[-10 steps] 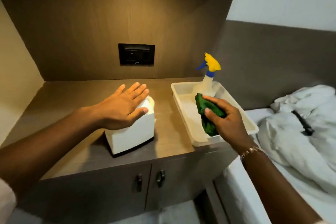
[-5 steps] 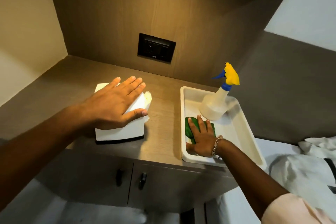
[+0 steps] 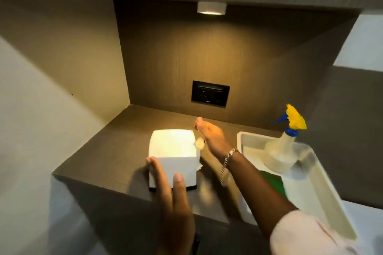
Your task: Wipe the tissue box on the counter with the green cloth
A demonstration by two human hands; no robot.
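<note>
The white tissue box (image 3: 172, 149) stands on the brown counter (image 3: 124, 151), lit from above, with a tissue sticking out on its right side. My left hand (image 3: 167, 190) reaches in from below, its spread fingertips laid flat on the box's front face without closing round it. My right hand (image 3: 209, 135) is flat and open just right of the box, fingers pointing at the back wall, holding nothing. The green cloth (image 3: 274, 182) lies in the white tray (image 3: 329, 198), partly hidden behind my right forearm.
A spray bottle (image 3: 279, 153) with a yellow and blue head stands in the tray at the right end of the counter. A black wall socket (image 3: 210, 93) sits on the back panel. An overhead cabinet with a small lamp (image 3: 211, 8) hangs above.
My right hand left the green cloth in the tray and moved over beside the box. My left hand slid from the box's top to its front face. The view tilted upward.
</note>
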